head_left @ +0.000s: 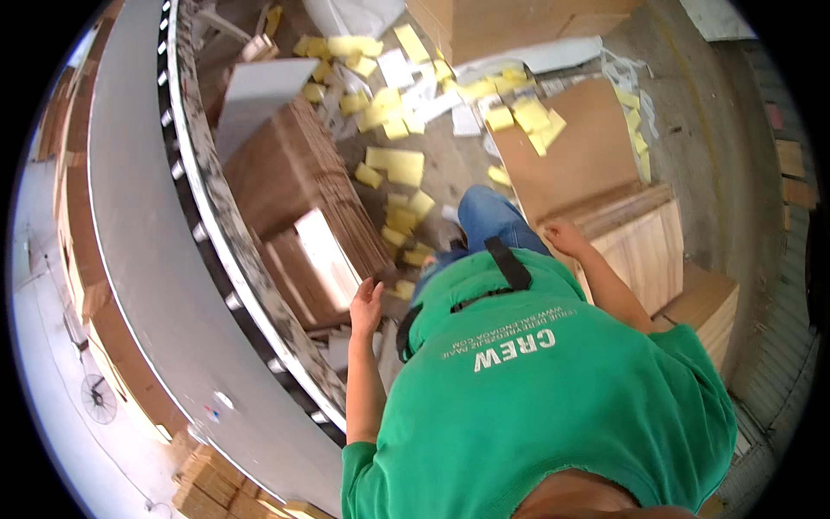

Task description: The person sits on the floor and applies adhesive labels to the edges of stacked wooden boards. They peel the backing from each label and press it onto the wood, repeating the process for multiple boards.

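Observation:
My left hand (367,304) hangs beside the stack of flat brown cardboard sheets (298,160), with its fingers loosely apart and nothing visible in them. My right hand (566,238) is at the near edge of an upright brown cardboard sheet (562,147), just above a stack of pale wooden panels (635,251). Its fingers are curled in and I see nothing held in them. Whether that hand touches the cardboard or the panels cannot be made out.
A long grey conveyor belt (143,173) with a roller-studded metal edge curves along my left. Yellow foam pieces (395,164) and white scraps litter the floor ahead. Cardboard boxes (207,493) lie beyond the belt at the lower left. A fan (98,398) stands farther off.

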Available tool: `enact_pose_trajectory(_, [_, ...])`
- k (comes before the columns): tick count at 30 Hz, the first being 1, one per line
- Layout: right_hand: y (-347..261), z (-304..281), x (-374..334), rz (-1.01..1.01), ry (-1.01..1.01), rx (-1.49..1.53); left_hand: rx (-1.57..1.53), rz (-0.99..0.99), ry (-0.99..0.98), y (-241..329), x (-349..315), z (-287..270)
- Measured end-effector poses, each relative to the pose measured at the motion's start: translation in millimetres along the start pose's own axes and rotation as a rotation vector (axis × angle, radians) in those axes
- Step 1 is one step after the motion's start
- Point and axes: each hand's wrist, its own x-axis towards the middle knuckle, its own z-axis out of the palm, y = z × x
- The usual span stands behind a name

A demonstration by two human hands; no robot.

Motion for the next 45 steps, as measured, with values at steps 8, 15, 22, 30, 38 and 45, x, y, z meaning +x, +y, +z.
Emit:
enact_pose_trajectory(8, [-179, -130, 179, -0.051, 0.057, 0.284, -0.026, 0.209, -0.077, 206, 226, -62])
enact_pose_trajectory(15, [-422, -312, 424, -0.508, 0.094, 0.055, 0.255, 0.151, -0.084, 274, 341, -108])
enact_pose_trajectory(22, [-638, -399, 597, -0.748, -0.072, -0.004, -0.626, -0.285, -0.060, 325, 464, -147])
enact_pose_trajectory(30, [-778, -497, 694, -0.562, -1.144, 0.308, -0.304, 0.003, -0.083, 536, 673, -281])
enact_pose_trajectory(38, [-864, -577, 906, -0.290, -1.161, 0.489, -0.105, 0.122, -0.341, 659, 866, -348])
enact_pose_trajectory(45, [-938, -674, 1160, -0.742, -0.327, -0.094, -0.697, -0.042, -0.165, 749, 1079, -393])
